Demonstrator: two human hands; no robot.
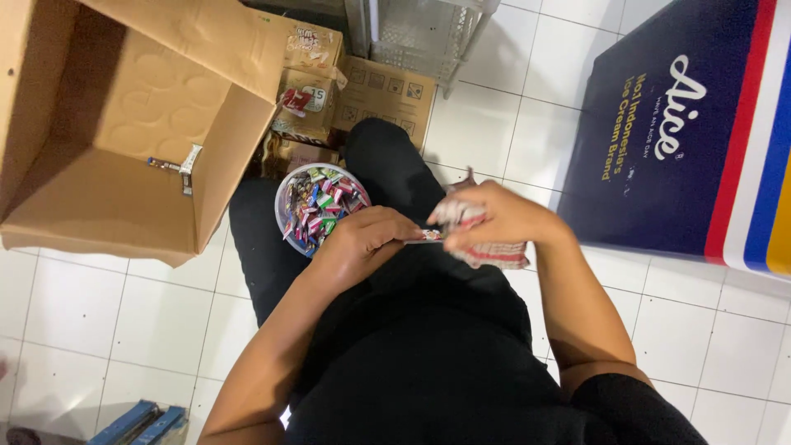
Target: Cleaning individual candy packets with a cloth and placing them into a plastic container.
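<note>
1. Head view, your hands: your left hand (362, 239) reaches in from the lower left, forearm slanting up over your lap, fingers curled narrow and pinching one end of a small wrapped sweet (431, 236). The sweet sits between your two hands, just right of your left fingertips.
2. Your right hand (503, 218) comes in from the lower right with the elbow bent and the wrist turned inward. It is closed around a crumpled red and white packet (494, 254), which bulges out below your palm and pokes up above your knuckles. Its fingertips meet the other end of the sweet.
3. Both hands hover over your lap, almost touching each other, with your dark trousers (395, 173) behind them.
4. Containers: just left of your left hand, touching your wrist line, stands a round clear tub (284, 206) on your knee. It is filled nearly to the rim with small wrapped sweets in many colours (317, 206).
5. Well to the left of that hand lies a big open cardboard box (107, 206) tipped on its side. Inside you can see only a small strip of tape or label on the inner wall.
6. Beyond the tub, further from your hands, smaller printed cartons (309, 91) are stacked on the white tiled floor (74, 305).
7. To the right of your right hand stands a dark blue chest (651, 165) with coloured stripes.
</note>
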